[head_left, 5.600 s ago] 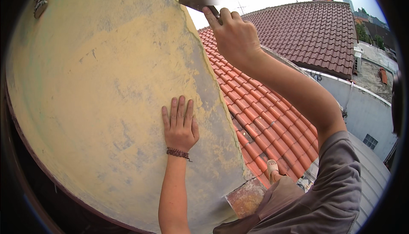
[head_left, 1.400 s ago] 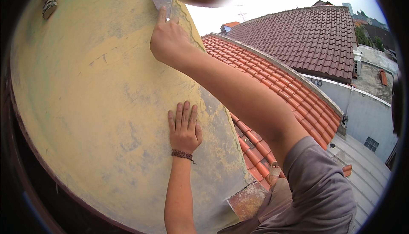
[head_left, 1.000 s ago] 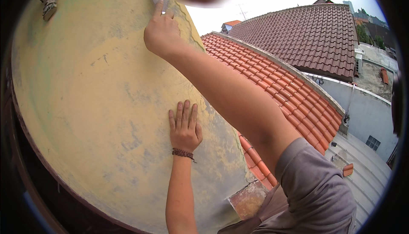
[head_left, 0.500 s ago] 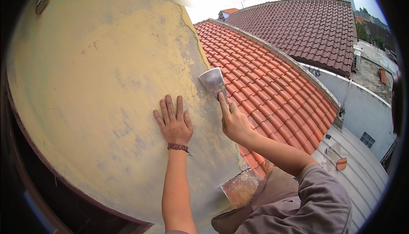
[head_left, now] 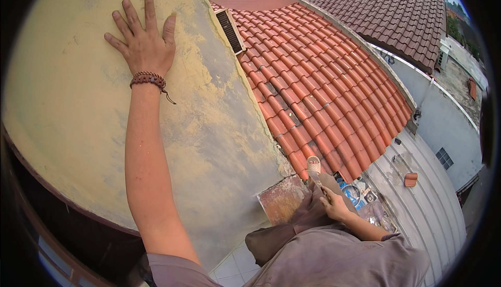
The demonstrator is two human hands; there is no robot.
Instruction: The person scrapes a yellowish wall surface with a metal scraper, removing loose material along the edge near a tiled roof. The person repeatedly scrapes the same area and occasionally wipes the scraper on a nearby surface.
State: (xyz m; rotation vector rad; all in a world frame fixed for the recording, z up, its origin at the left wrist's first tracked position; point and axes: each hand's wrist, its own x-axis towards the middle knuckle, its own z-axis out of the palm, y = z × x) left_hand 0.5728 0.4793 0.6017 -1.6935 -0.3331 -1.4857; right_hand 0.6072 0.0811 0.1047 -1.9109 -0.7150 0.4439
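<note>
My left hand [head_left: 148, 49] lies flat on the yellow, patchy wall [head_left: 94, 130], its fingers spread and a braided bracelet [head_left: 148, 79] at the wrist. Flaked paint and grey bare patches run along the wall's right edge. Down by my leg, my right hand [head_left: 336, 206] is closed round the handle of a scraper [head_left: 316, 181]. The scraper's blade points up and away from me, close to my trousers and sandaled foot [head_left: 313, 165], off the wall. Part of its handle is hidden in my fingers.
Orange roof tiles [head_left: 323, 99] slope beside the wall, with a dark vent-like panel [head_left: 229, 31] at its edge. A rough ledge [head_left: 282, 201] juts out below. Cluttered items [head_left: 362, 195] lie near a corrugated metal roof [head_left: 433, 208], which bears a loose tile [head_left: 411, 179].
My left hand has moved up and left along the wall. My right hand has dropped with the scraper from the wall's edge to beside my leg. The view has shifted.
</note>
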